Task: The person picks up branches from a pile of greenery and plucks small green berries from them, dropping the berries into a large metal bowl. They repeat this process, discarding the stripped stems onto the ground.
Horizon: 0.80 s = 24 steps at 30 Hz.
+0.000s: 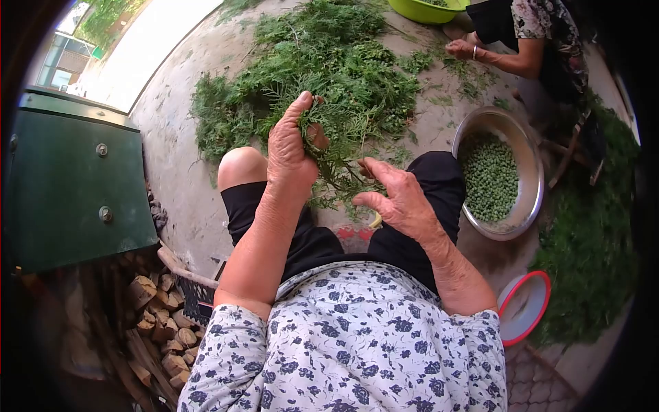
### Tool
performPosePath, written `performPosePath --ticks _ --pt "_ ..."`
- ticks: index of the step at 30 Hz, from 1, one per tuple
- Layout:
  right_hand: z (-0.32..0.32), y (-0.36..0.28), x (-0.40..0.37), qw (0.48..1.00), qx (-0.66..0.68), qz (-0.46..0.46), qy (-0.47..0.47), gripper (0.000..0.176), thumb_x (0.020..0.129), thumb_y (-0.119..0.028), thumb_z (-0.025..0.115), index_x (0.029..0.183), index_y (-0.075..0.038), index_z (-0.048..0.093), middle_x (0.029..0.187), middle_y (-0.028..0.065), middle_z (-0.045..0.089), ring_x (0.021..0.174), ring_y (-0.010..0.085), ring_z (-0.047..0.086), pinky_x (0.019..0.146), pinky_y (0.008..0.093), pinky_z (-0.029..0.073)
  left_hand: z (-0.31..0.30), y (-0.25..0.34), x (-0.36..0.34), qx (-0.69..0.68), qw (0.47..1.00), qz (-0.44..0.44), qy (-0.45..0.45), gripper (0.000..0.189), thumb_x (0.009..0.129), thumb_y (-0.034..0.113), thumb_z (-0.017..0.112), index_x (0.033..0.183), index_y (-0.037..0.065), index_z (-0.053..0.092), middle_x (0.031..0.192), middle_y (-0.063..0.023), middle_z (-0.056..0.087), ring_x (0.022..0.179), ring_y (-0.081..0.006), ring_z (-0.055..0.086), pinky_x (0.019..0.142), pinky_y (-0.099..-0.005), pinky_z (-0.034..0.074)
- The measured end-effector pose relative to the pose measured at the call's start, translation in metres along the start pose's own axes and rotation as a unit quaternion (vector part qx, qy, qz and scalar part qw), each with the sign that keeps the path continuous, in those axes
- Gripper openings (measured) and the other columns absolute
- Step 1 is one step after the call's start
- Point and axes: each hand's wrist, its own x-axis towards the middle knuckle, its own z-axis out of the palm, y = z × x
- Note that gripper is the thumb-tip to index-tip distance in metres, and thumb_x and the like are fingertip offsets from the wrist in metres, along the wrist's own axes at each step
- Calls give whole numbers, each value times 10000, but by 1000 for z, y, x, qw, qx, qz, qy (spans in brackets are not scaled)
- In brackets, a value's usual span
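A leafy green sprig (336, 161) hangs between my hands, above my lap. My left hand (295, 141) is closed round its upper part, thumb pointing up. To the right, my right hand (395, 196) is beside the sprig's lower leaves, thumb and fingers apart, with nothing seen between them. Beyond my knees lies a big heap of cut green branches (329, 75) on the concrete floor. A metal basin (532, 178) holding small round green pods (491, 178) stands right of my right knee.
Another person's hand (461, 49) is at the upper right, near a yellow-green basin (429, 10). A red-rimmed bowl (525, 309) and more greenery (583, 254) lie right. Left are a green metal box (75, 185), a black crate (195, 299) and chopped firewood (165, 316).
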Motion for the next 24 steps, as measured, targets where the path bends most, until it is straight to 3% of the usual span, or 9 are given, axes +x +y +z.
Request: performPosePath --ticks 3,5,7,11,13,15,18,23,24 --pt "14 8 5 997 56 49 -36 451 752 -187 681 1128 18 541 1033 166 609 963 247 594 828 324 454 7 0 2 -5 1000 2 3 193 822 296 625 890 117 599 501 35 346 449 -101 331 457 -253 289" --pt "19 15 9 989 118 75 -46 428 765 -158 674 1134 16 545 1030 141 623 983 210 588 848 309 449 17 3 0 -25 997 -3 70 163 821 286 634 898 145 603 565 24 408 483 -115 374 471 -270 323" --pt "17 23 12 933 312 111 -139 391 799 -204 652 1118 6 570 1050 130 621 979 174 587 829 285 452 12 0 9 -59 997 -17 56 132 824 282 641 862 165 593 620 15 450 514 -128 410 475 -277 335" --pt "27 49 13 929 352 85 -77 387 863 -267 588 1143 -4 544 1045 143 617 956 206 604 811 300 470 10 -2 28 -110 992 -28 63 162 827 285 643 813 156 546 624 7 466 525 -140 435 468 -294 369" --pt "29 51 9 798 578 155 -66 410 901 -311 520 1187 -19 490 1024 164 617 929 263 619 774 350 498 14 -2 29 -161 984 -37 74 174 825 288 646 824 151 540 644 3 484 527 -145 439 478 -310 408" --pt "34 49 7 812 563 145 -47 380 914 -307 493 1182 -39 466 1001 170 618 889 320 629 721 391 518 8 -5 38 -156 985 -23 74 198 852 321 609 875 135 545 732 -23 546 592 -174 498 545 -343 451" --pt "36 51 6 777 613 141 -16 356 921 -330 471 1123 -39 499 960 164 621 860 317 635 705 411 525 9 -2 42 -155 986 -25 51 347 898 391 501 1078 95 527 1011 -95 593 915 -266 579 816 -452 471" --pt "34 58 8 710 675 197 40 376 933 -371 424 1018 -16 513 898 173 613 795 313 641 681 474 540 -12 -5 63 -159 987 -33 13 414 882 404 524 1138 81 478 1071 -86 572 943 -276 573 870 -506 441" --pt "35 63 7 693 689 206 50 383 937 -374 409 1026 -17 518 902 174 614 794 313 637 689 486 536 -10 -2 58 -81 995 -27 48 455 872 400 547 1176 76 448 1120 -111 544 965 -287 565 894 -502 426"
